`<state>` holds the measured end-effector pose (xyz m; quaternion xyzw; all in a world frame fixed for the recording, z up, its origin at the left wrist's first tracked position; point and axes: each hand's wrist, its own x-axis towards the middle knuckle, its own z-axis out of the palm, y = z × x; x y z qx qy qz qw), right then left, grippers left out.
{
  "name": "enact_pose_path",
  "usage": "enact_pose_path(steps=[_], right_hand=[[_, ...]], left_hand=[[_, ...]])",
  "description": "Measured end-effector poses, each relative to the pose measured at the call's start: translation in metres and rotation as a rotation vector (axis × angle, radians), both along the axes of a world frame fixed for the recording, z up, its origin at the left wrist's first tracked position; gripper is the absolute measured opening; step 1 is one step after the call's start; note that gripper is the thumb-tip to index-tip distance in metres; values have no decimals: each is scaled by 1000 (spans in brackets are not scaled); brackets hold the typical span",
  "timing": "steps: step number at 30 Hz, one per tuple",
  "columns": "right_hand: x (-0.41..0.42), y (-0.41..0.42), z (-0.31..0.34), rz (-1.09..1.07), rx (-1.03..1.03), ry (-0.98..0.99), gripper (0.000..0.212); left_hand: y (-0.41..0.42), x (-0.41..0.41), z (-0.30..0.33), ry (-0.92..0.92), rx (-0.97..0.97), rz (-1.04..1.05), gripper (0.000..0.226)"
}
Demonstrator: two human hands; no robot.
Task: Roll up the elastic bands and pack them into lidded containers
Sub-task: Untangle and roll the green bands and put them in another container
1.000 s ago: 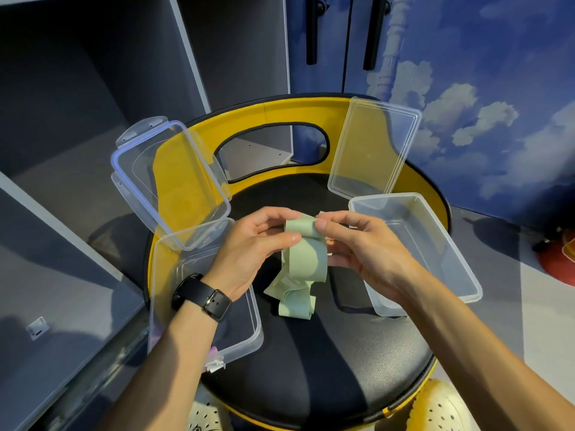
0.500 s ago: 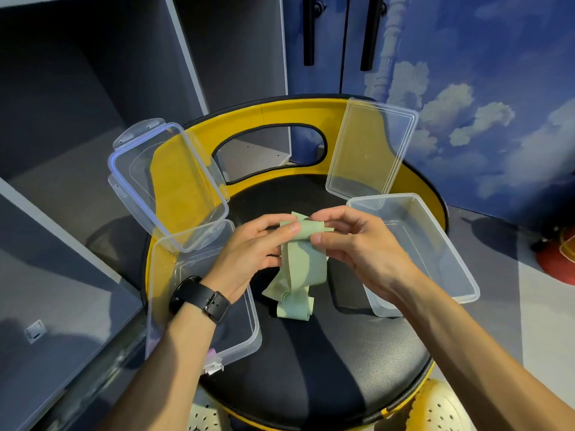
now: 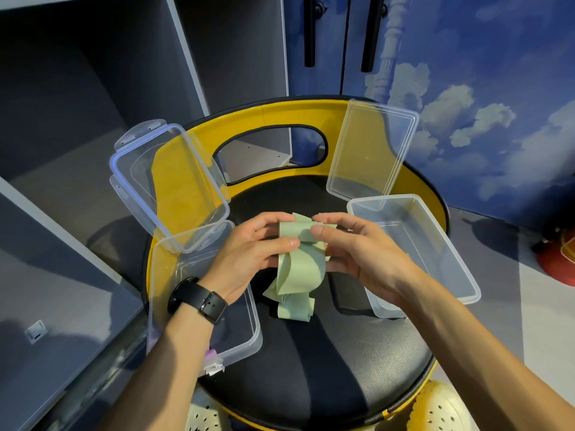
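Nearest the camera, two bare forearms reached out over the black seat (image 3: 311,368) of a yellow-backed stool. The left wrist wore a black watch (image 3: 199,301). Above the seat's middle, the left hand (image 3: 249,256) and the right hand (image 3: 361,253) both pinched the top of a pale green elastic band (image 3: 300,262), thumbs and forefingers pressed onto a small rolled part; its loose length hung down and folded onto the seat. Left of the hands lay an open clear container (image 3: 236,325), possibly with something small and pink at its near corner. Right of them lay a second open container (image 3: 435,244). Farther back, a clip-edged lid (image 3: 168,185) and a plain lid (image 3: 373,150) leaned against the yellow backrest (image 3: 298,115).
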<state>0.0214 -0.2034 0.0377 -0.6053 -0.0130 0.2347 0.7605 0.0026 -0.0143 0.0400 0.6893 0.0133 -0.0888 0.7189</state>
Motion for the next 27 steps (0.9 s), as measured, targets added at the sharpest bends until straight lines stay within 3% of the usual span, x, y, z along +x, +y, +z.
enact_pose_path(steps=[9, 23, 27], right_hand=[[1, -1, -3, -28, -16, -43, 15], [1, 0, -1, -32, 29, -63, 35], [1, 0, -1, -25, 23, -20, 25]], left_hand=[[-1, 2, -2, 18, -62, -18, 28], [0, 3, -4, 65, -82, 14, 29], [2, 3, -3, 49, -139, 13, 28]])
